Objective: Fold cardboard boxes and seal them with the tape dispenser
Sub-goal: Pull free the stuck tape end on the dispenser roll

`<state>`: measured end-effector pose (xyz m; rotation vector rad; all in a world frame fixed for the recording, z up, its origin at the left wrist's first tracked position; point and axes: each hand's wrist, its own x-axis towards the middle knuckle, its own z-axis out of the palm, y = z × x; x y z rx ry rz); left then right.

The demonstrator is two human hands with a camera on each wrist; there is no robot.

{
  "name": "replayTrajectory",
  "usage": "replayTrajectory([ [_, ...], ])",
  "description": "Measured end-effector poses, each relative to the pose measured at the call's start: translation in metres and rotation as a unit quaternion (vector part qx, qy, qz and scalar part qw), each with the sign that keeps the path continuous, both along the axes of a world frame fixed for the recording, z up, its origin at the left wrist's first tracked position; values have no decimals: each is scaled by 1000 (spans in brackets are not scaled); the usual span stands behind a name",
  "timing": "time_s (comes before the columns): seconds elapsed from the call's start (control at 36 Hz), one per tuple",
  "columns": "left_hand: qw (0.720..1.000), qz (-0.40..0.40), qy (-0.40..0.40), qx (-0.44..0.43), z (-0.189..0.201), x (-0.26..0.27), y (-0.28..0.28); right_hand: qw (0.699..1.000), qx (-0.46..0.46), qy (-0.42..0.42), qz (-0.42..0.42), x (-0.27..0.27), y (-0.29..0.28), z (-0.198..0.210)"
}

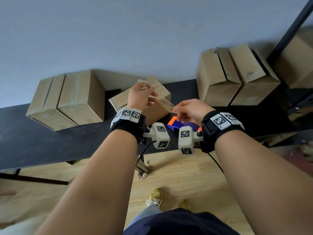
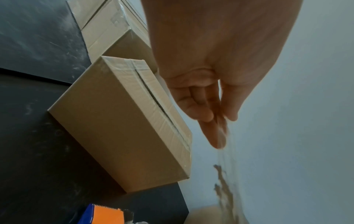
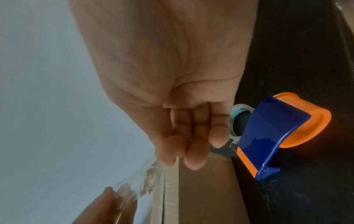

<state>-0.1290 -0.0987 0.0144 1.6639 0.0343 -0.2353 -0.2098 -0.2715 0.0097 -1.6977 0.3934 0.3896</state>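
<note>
A strip of clear tape [image 1: 163, 98] is stretched in the air between my two hands. My left hand [image 1: 147, 88] pinches its far end and my right hand [image 1: 175, 110] pinches its near end. Under the strip, a cardboard box [image 1: 121, 100] lies on the black table [image 1: 42, 141], with a seam along its top [image 2: 153, 97]. The blue and orange tape dispenser [image 1: 177, 124] lies on the table below my right hand, untouched. In the right wrist view the dispenser [image 3: 277, 133] sits right of the box [image 3: 203, 189], and the crinkled tape [image 3: 138, 184] runs to my left fingers [image 3: 108, 203].
Two taped boxes [image 1: 67, 99] stand at the table's left, against the grey wall. More boxes [image 1: 233, 77] stand at the right, beside a black rack [image 1: 288, 36]. The table's near edge [image 1: 67, 160] borders a wooden floor.
</note>
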Motion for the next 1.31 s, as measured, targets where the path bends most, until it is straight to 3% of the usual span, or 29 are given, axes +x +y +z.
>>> replayTrajectory([
  [0.11,1000,-3,12,-27,-1,-1,5,999,-31,1,11,4,-3,-1],
  [0.22,999,-28,19,-40,5,0,9,999,-1,36,5,1,-5,-5],
  [0.28,999,-44,19,-26,7,2,10,999,1,49,-22,2,-5,-7],
  [0.39,995,-93,29,4,6,-1,6,996,-33,1,-83,8,-5,-7],
  [0.69,977,-210,30,8,3,-11,-5,999,-17,-39,-18,10,6,6],
  [1.19,973,-227,5,40,6,-10,-11,1000,-14,-14,-10,9,6,9],
  [1.31,979,-197,-7,54,2,-8,-12,999,-39,-15,-29,12,7,7],
])
